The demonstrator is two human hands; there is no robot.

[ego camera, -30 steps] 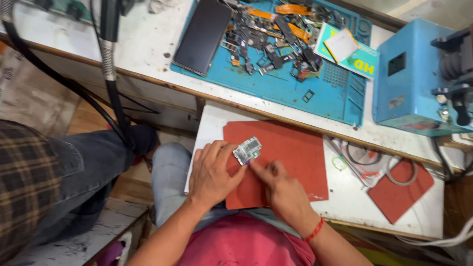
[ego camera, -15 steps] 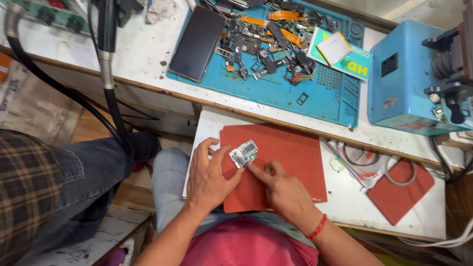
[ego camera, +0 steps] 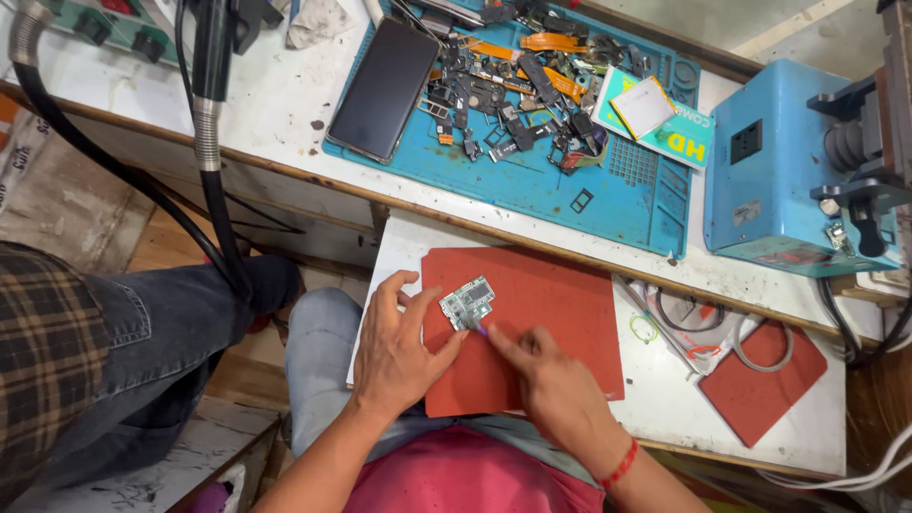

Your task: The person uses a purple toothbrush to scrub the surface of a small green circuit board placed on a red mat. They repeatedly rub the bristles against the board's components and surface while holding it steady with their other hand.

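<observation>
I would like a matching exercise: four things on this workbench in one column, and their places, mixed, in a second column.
1. small green circuit board
2. black slab phone
3. blue metal box machine
4. yellow-edged white card

A. far right of bench
B. left end of blue mat
C. on red mat, at the fingers
D. on teal packet

Pairs: 1-C, 2-B, 3-A, 4-D

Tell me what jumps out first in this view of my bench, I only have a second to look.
The small circuit board at mid-frame, on the red mat: the left hand steadies it while the right hand touches its lower edge with a fine tool, too small to identify. Behind it, a blue work mat strewn with phone parts, a dark phone at its left end. A blue machine stands at the right.
</observation>
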